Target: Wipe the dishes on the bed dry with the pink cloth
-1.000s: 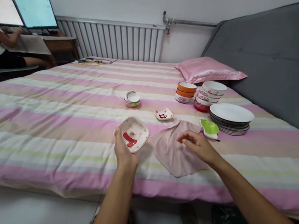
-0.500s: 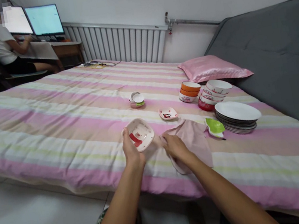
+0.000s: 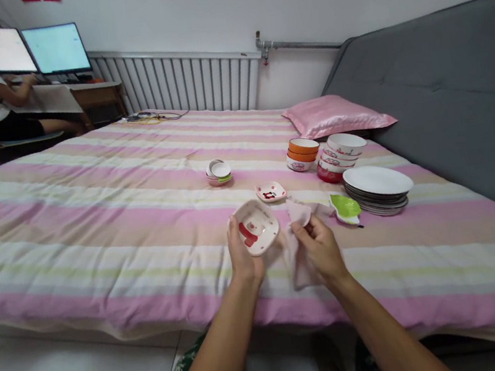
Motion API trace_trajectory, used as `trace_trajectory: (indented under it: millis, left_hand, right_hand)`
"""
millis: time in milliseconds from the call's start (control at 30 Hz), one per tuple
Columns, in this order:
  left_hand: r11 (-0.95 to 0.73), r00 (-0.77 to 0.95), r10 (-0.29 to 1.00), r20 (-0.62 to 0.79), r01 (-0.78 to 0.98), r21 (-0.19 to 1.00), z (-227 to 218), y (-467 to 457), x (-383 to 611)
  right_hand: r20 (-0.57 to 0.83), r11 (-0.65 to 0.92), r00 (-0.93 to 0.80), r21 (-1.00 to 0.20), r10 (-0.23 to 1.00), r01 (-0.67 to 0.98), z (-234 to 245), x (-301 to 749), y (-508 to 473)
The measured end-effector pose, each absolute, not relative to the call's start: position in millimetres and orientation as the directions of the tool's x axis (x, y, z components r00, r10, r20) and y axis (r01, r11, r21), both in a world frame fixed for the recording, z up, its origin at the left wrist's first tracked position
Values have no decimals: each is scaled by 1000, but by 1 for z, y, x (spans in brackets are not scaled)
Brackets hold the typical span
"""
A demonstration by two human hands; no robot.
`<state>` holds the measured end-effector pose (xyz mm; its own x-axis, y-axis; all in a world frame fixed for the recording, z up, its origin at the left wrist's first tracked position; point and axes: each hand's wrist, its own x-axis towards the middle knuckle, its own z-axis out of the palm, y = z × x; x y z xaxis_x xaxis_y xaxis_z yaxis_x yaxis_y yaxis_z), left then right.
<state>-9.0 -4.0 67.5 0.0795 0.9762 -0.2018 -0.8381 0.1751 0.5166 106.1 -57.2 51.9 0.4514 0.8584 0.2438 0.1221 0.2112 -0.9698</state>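
Now, left hand (image 3: 243,258) grips the small dish (image 3: 257,228) over the bed (image 3: 93,222) edge; right hand (image 3: 322,250) pinches the pink cloth (image 3: 297,211) beside it. Looks like wiping: cloth needs pressing into the dish.

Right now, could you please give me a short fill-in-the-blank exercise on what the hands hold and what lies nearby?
The left hand holds a white dish marked in ____.
The right hand grips a ____ cloth.
Just left of the plates lies a ____ dish.
Missing words: red, pink, green.
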Motion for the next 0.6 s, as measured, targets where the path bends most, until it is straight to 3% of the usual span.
trace_trajectory:
  millis: [167, 300, 467, 600]
  left_hand:
    - [254, 164, 962, -219, -832, 493, 67, -16, 8]
    - [324, 211, 937, -276, -821, 470, 64, -24, 18]
    - [379, 260, 917, -302, -803, 461, 55, -34, 31]
    - [391, 276, 914, -299, -797, 461, 52, -40, 39]
  right_hand:
    - [421, 257, 298, -849, 857, 462, 53, 94, -63]
    - [510, 276, 267, -754, 818, 596, 51, 88, -59]
    - [354, -22, 579, -841, 734, 541, 50, 93, -55]
    - [232, -58, 602, -905, 764, 421, 51, 100, -51]
